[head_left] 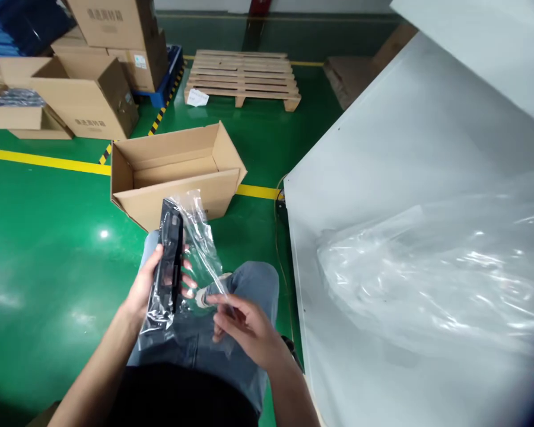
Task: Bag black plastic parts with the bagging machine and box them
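Note:
My left hand (145, 281) is wrapped round a long black plastic part (171, 255), thumb on its left side and fingertips showing on its right. The part stands nearly upright above my lap, with clear film over it. That film belongs to a clear plastic bag (202, 240), whose loose side spreads out to the right of the part. At the bag's right edge is my right hand (247, 329), its thumb and fingers closed on the film with the index finger stretched to the left. What exactly the part is I cannot tell.
An open cardboard box (178, 193) stands on the green floor just beyond my knees. To my right is a grey-white table (360, 166) bearing a heap of clear plastic bags (445, 267). A wooden pallet (242, 77) and more cardboard boxes (84, 101) lie farther off.

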A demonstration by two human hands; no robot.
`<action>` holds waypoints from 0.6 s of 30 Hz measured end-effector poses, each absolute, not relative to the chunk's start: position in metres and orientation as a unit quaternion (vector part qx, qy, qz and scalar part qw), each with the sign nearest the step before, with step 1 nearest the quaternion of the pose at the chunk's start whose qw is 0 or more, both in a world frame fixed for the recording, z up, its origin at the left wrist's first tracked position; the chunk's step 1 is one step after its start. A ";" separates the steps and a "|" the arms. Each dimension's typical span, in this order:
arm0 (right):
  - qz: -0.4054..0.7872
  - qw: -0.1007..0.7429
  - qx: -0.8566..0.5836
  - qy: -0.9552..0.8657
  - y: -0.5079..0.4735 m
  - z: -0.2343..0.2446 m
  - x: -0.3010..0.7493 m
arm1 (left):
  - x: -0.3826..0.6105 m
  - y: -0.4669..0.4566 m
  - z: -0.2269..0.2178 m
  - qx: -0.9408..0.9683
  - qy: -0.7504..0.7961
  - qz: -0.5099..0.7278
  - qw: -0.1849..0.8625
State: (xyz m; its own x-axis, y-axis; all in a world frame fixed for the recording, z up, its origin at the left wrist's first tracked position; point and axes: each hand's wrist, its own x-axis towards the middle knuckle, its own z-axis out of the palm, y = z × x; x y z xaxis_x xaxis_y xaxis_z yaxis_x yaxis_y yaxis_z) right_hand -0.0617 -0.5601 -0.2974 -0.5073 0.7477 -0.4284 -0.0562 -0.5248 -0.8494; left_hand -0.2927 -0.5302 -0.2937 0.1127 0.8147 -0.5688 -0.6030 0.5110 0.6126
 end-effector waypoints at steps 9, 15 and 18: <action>0.719 0.236 -0.435 -0.488 -0.560 -0.306 -0.039 | -0.297 -0.534 -0.305 0.083 0.463 0.483 0.738; 0.695 0.207 -0.425 -0.542 -0.563 -0.314 -0.032 | -0.297 -0.537 -0.317 0.188 0.596 0.443 0.643; 0.681 0.194 -0.437 -0.555 -0.561 -0.316 -0.019 | -0.301 -0.538 -0.319 0.231 0.638 0.425 0.600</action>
State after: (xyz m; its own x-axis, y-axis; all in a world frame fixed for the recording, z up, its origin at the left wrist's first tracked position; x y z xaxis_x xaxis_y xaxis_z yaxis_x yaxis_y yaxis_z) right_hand -0.0192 -0.5609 -0.3164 -0.5426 0.7488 -0.3805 0.2214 -0.3095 -0.9248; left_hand -0.3011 -0.5378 -0.3187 -0.1740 0.8037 -0.5690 -0.2157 0.5327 0.8184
